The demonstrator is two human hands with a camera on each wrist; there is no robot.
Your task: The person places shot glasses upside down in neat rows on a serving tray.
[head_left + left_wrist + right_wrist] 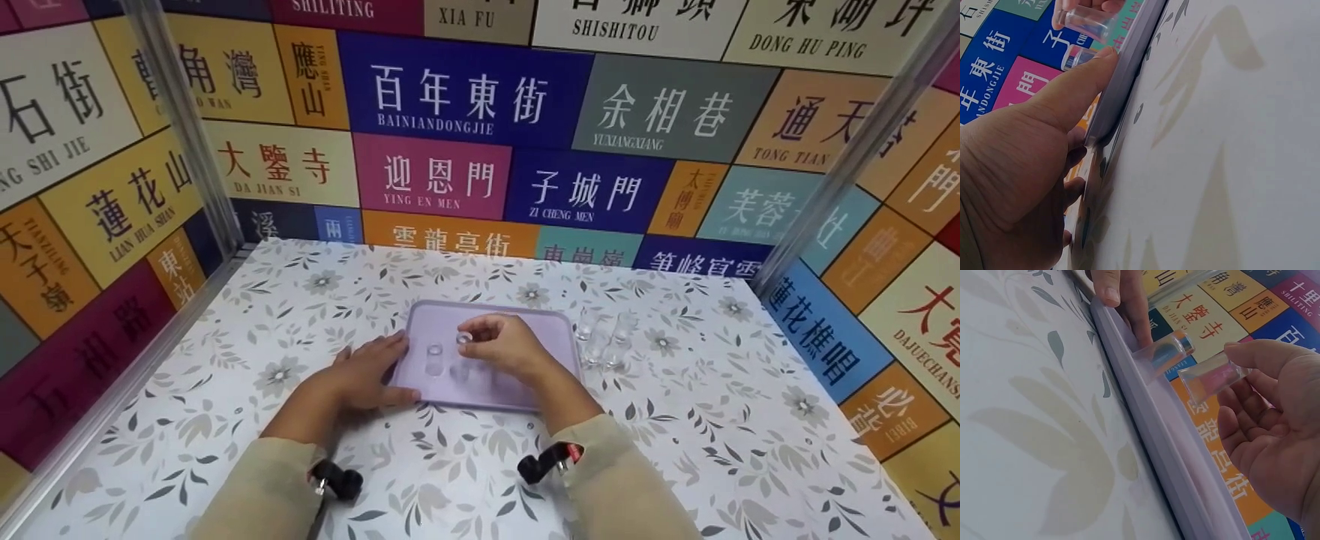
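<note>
My right hand pinches a small clear cup by its upper end, between thumb and fingers, over the lilac tray. The cup's lower end is close to the tray floor; whether they touch I cannot tell. A second clear cup stands upright on the tray, to the left of the held one. At the tray's near left corner lies my left hand, fingers stretched along the left side. Its thumb touches the near rim, as the left wrist view also shows.
Several more clear cups stand together on the table, just right of the tray. A white cloth with a leaf pattern covers the table. Panels with colourful street-name signs rise behind and on both sides.
</note>
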